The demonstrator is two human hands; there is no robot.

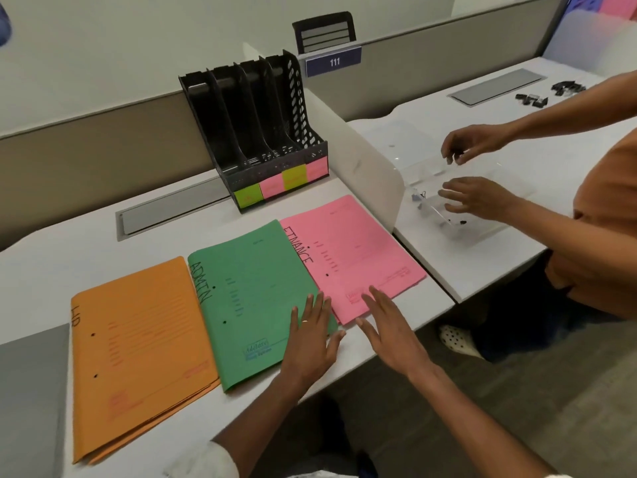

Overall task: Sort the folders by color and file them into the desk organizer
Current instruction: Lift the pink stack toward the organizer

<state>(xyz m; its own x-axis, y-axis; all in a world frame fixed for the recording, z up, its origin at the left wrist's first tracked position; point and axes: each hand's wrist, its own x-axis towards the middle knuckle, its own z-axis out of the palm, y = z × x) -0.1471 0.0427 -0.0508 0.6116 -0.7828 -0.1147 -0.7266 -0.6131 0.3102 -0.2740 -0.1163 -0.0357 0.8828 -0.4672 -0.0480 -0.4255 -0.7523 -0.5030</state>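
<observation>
- Three folders lie side by side on the white counter [86, 257]: the orange folder [138, 346] left of the left hand [310, 343], the green folder [255, 298] under its straight fingers, the pink folder [351, 257] at the right hand [389, 332] fingertips.
- Both hands are flat and spread wide, gripping nothing.
- Beyond them the black desk organizer [255, 132] stands empty against a grey partition [103, 132], with a white divider [365, 167] to its right.

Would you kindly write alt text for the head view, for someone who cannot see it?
The left hand lies flat on a green folder, the open right hand at the edge of a pink folder; an orange folder lies further left. Behind stands a black desk organizer with green and pink labels; a second person works alongside.
</observation>
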